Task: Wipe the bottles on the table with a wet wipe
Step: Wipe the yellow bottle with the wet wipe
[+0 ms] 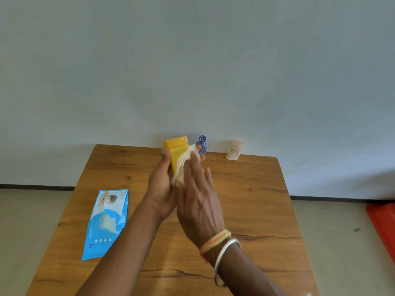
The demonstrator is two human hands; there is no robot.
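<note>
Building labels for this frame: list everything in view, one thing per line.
yellow plastic bottle: 1, yellow, held up mid-frame
white wet wipe: 1, white, against the yellow bottle's side
blue patterned bottle: 1, blue-white, standing at far edge, partly hidden
cream capped bottle: 1, cream, standing at far edge, right
blue wet-wipe pack: 1, blue, flat, left side
wooden table: 1, brown, centre
red object: 1, red, floor, right, cut off
bangles: several, yellow-orange and silver, right wrist
left hand: grips yellow bottle
right hand: presses wipe, fingers straight
</note>
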